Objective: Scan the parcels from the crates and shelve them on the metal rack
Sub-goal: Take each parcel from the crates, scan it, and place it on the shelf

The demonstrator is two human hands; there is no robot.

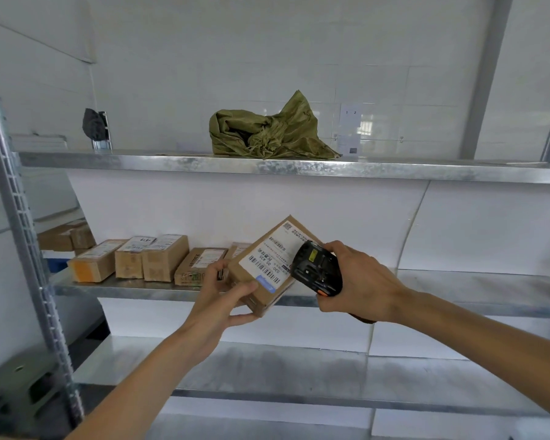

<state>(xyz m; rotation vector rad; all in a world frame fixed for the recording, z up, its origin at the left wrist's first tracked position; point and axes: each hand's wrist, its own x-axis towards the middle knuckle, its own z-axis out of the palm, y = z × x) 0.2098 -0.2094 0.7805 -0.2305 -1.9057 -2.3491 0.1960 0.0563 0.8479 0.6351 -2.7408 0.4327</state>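
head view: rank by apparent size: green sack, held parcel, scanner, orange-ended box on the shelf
1. green sack
2. held parcel, nearer the camera, so its rank is unsure
3. and 4. scanner and orange-ended box look alike; scanner is nearer.

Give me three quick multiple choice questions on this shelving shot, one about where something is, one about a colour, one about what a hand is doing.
1. Where does the crumpled sack lie?
A. on the top shelf
B. on the middle shelf
C. on the floor

2. What colour is the sack?
A. blue
B. olive green
C. red

3. What is the right hand doing?
A. hanging open
B. pressing flat on the shelf
C. holding a black scanner

Answers: 1 A, it sits on the top shelf, above the row of boxes. 2 B, the fabric is olive green. 3 C, its grip closes on the scanner, aimed at the label of the parcel that the left hand holds.
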